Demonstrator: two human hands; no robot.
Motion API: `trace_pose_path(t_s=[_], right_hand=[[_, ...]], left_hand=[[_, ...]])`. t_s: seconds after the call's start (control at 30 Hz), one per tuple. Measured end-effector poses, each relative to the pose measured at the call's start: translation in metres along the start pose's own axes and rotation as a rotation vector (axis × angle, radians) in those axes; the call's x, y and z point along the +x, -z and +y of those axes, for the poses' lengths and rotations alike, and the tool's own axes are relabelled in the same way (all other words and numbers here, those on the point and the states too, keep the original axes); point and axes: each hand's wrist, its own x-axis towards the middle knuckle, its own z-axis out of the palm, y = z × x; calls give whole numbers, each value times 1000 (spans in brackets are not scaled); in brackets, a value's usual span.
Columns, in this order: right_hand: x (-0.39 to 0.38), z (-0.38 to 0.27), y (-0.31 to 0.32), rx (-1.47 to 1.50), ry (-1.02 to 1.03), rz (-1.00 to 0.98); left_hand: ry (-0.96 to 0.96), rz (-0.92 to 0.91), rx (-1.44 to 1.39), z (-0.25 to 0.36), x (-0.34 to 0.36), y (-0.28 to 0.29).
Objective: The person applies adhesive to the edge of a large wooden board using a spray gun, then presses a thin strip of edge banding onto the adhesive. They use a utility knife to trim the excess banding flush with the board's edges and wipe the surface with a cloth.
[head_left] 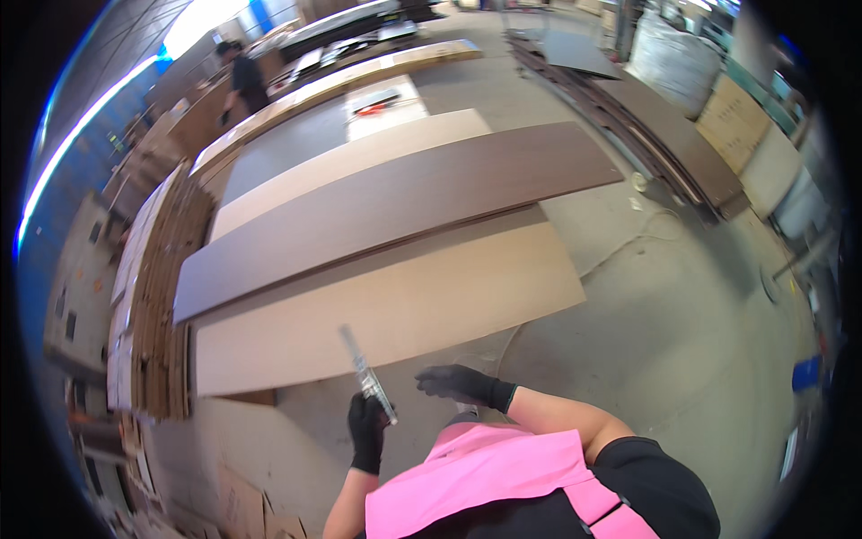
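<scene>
A black-gloved left hand (366, 433) grips a slim metallic tool (373, 386), its blurred tip pointing toward a pale tan board (404, 301), as the gloved right hand (462, 384) hangs just beside it, fingers loosely extended. Beyond, a long brown panel (395, 214) overlaps the board, near stacked cardboard (160, 296) at left.

And here we are in a workshop or factory hall: a long brown panel (395, 211) across a pale board (404, 301), a brown stack (162, 305) by its left edge, bulging white sack (673, 58), grey floor (682, 341), co-worker (247, 76) beyond!
</scene>
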Motion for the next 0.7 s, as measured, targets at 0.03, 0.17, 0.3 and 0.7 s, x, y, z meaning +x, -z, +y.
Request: trace_pose_path(t_s=[0.03, 0.17, 0.3, 0.7], right_hand=[[-6, -10, 13, 16, 52, 70], [-46, -54, 74, 147, 199, 413], [-77, -63, 115, 425, 232, 713], [-162, 4, 274, 750, -84, 1214]], left_hand=[[-67, -185, 32, 14, 25, -38], [-604, -630, 550, 53, 76, -176], [-555, -911, 518, 64, 74, -261], [-300, -1051, 780, 56, 216, -354]])
